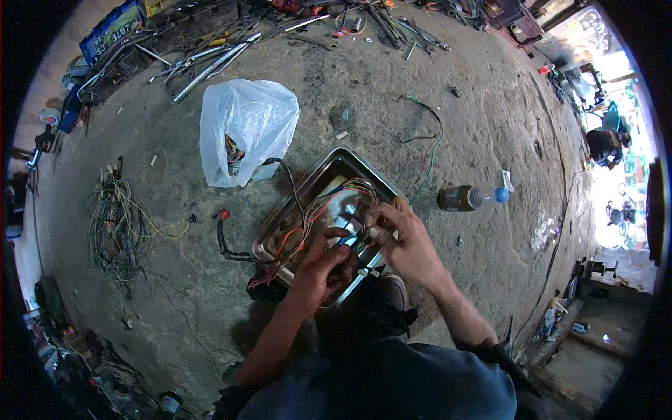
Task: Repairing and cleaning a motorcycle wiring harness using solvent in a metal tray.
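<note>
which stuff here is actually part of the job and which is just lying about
Part of the job:
wire bundle, in the left hand and right hand
metal tray beneath it
plastic bag, probably: a dark cable seems to link it

Apparently just lying about:
tangled wire heap
blue-capped bottle
long metal rods
</note>
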The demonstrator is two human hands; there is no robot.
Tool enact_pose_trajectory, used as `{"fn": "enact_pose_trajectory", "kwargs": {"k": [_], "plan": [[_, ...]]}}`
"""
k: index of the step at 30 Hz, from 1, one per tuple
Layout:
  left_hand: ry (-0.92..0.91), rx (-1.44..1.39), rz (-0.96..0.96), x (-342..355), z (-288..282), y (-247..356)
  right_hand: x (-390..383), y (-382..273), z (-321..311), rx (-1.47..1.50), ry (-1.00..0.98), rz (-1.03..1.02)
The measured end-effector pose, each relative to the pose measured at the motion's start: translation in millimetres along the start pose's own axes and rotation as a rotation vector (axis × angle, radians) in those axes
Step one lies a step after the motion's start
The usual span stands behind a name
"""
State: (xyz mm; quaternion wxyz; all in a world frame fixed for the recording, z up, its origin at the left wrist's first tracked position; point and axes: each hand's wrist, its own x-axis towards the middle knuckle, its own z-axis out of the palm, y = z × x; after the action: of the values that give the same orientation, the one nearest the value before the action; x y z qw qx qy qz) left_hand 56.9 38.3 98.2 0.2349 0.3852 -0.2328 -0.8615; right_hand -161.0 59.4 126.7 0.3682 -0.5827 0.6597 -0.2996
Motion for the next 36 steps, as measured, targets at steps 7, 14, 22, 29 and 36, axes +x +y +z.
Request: {"fn": "enact_pose_trajectory", "kwargs": {"k": [7,14,22,29,36], "plan": [[-0.182,0.177,-0.040,-1.2,12.3,1.1,-31.3,-8.3,12.2,0.519,0.120,0.137],[-0.269,0.100,-0.005,-4.0,20.4,-0.4,-42.6,-12.1,11.6,0.652,0.290,0.182],[0.011,0.172,0.192,-14.9,36.2,-13.8,-37.6,-12.5,15.1,0.335,0.313,0.084],[0.298,0.896,0.643,-11.8,38.1,-19.9,-44.7,-13.9,19.9,0.229,0.297,-0.011],[0.216,1.066,0.740,-18.0,43.4,-7.7,-40.6,-16.1,17.2,0.694,0.419,0.037]]}}
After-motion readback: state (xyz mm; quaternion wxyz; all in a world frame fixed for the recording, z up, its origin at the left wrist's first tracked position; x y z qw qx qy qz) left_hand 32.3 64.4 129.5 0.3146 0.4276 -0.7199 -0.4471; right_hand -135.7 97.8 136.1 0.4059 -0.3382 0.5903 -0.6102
